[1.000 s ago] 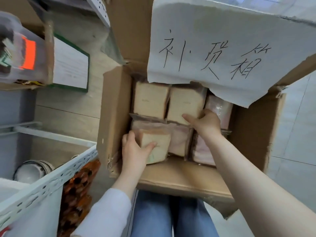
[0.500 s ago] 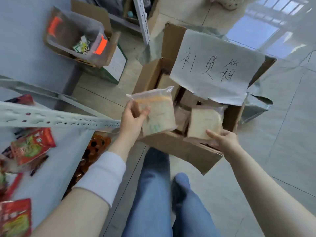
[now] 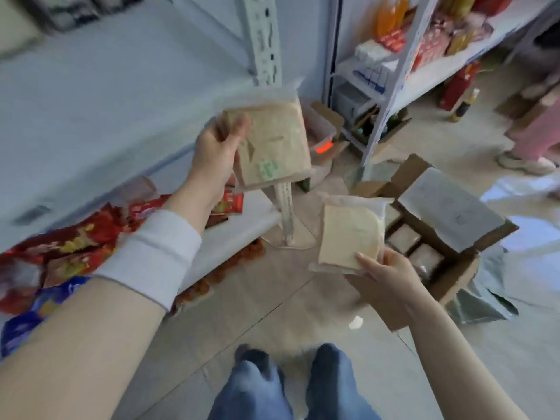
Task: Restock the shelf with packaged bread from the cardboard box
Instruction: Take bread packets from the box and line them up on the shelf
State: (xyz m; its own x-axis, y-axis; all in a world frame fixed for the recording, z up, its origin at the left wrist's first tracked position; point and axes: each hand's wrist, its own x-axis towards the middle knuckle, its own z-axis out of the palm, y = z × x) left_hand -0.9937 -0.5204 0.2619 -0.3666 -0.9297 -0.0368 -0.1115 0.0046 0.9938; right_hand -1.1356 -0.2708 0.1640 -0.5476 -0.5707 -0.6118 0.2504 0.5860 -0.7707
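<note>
Left hand [image 3: 216, 150] raised, fingers clamped, right hand [image 3: 383, 275] lower, thumb pinching, both arms outstretched

left hand [image 3: 213, 150] grips a bagged bread pack [image 3: 272, 144] raised by the shelf [image 3: 242, 228]; right hand [image 3: 385, 274] holds a second pack [image 3: 348, 234] above the cardboard box [image 3: 454, 277]

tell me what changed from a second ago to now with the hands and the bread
Both hands were down in the cardboard box, closing on packs. Now the left hand has lifted one bread pack up toward the shelf, and the right hand has raised a second bread pack clear of the box. Unchanged: more packs remain in the box, red snack bags lie on the shelf.
</note>
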